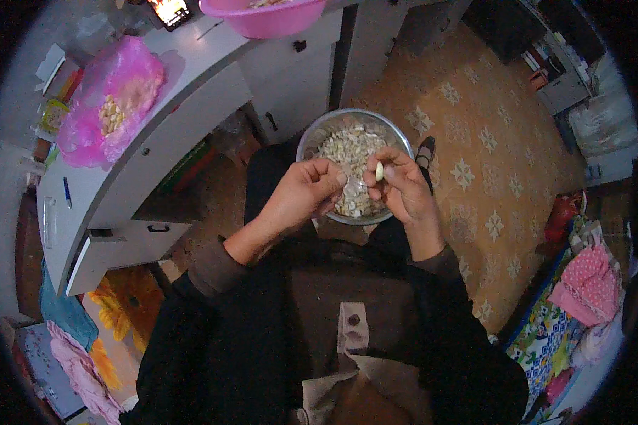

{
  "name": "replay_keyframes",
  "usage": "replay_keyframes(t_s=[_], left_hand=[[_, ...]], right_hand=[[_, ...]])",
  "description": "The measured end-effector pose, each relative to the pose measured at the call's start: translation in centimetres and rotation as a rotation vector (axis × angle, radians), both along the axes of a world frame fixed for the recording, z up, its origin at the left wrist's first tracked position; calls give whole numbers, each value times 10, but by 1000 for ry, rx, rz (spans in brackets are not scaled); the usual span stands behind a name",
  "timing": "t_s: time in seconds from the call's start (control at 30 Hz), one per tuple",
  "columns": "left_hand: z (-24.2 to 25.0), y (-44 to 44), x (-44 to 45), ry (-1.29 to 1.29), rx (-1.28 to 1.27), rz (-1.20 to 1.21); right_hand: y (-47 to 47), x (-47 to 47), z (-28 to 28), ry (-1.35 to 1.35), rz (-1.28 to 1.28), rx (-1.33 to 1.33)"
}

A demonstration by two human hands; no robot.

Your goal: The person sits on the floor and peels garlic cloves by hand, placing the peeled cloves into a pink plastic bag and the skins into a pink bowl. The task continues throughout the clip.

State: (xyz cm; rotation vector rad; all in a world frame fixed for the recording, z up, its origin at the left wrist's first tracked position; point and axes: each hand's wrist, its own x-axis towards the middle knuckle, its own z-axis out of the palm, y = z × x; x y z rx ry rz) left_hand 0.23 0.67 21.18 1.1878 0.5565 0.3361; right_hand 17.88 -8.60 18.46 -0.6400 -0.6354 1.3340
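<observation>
Between the thumb and fingers of my right hand is a pale, smooth garlic clove. My left hand is beside it with thumb and fingertips pinched together; whether a scrap of skin is between them is hidden. Both hands are over a round metal bowl at my lap, between my knees. Many garlic cloves and papery skins fill much of the bowl. On the counter to the left, a pink plastic bag lies spread with a small heap of pale cloves on it.
A pink plastic basin overhangs the edge of the curved counter. Near it are a lit phone and, farther left, a blue pen. A drawer stands pulled out. Patterned flooring extends right, towards a pink cloth.
</observation>
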Motion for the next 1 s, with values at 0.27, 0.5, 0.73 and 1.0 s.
replay_keyframes(t_s=[0.27,0.5,0.73,1.0], left_hand=[[22,28,-1,-17,158,206],[117,130,33,-48,900,664],[125,228,62,368,1817,833],[84,123,56,62,1953,698]], right_hand=[[-2,2,-2,-112,-61,-92],[3,2,-9,-105,-52,-89],[1,-1,-12,-124,10,-77],[7,-3,-25,-187,-175,-130]])
